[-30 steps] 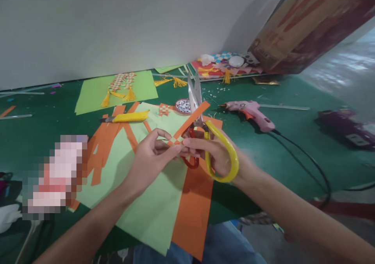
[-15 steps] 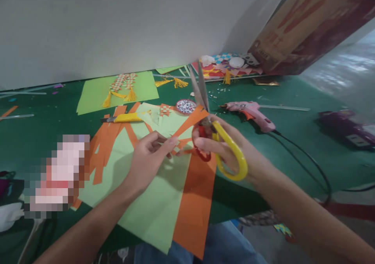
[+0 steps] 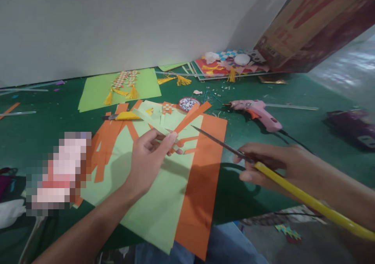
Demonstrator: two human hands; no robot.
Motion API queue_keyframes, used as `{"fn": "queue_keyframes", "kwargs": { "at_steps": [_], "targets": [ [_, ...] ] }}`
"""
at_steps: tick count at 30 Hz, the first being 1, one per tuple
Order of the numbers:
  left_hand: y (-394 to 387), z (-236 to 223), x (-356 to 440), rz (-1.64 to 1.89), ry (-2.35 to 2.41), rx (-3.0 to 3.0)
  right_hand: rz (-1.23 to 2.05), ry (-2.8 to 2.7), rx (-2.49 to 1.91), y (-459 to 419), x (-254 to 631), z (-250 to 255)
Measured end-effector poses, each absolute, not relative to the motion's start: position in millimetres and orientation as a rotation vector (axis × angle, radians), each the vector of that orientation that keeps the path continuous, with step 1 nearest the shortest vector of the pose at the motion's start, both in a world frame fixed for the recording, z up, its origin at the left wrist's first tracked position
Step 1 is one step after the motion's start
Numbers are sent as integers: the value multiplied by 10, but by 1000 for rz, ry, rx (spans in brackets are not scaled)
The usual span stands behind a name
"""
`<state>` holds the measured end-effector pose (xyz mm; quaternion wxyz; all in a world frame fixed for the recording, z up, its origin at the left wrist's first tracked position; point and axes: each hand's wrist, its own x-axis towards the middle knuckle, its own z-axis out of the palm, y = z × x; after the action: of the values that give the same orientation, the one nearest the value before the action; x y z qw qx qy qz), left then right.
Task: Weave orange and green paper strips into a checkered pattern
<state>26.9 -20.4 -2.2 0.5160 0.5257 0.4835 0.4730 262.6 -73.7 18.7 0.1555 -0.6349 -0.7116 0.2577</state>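
Note:
My left hand (image 3: 152,150) is closed in a pinch on woven paper strips. An orange strip (image 3: 193,118) fans up to the right from it, and a pale green strip (image 3: 149,118) points up to the left. The weave itself is mostly hidden by the fingers. To the right, my right hand (image 3: 269,160) grips yellow-handled scissors (image 3: 218,140), seen nearly edge-on. Their blades look together and point left, toward the strips but apart from them. Beneath my hands lie a pale green sheet (image 3: 149,213) and an orange sheet (image 3: 202,185).
On the green table (image 3: 295,139) are a pink glue gun (image 3: 260,113) with a cord, a yellow utility knife (image 3: 127,116), orange strips (image 3: 102,154) and a round dish of small bits (image 3: 189,104). Woven pieces with yellow tassels (image 3: 124,82) lie behind. A pixelated object (image 3: 60,170) is at left.
My right hand has moved right and down, away from the strips. The scissors have turned from pointing up to pointing left. My left hand stays nearly in place, and a pale green strip now shows above it.

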Motion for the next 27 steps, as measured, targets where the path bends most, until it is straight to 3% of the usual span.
{"fn": "queue_keyframes", "kwargs": {
  "at_steps": [27],
  "targets": [
    [-216,-14,245,1078,1222,1331,860,-2076,-1635,-542,2131,237]
  ]
}}
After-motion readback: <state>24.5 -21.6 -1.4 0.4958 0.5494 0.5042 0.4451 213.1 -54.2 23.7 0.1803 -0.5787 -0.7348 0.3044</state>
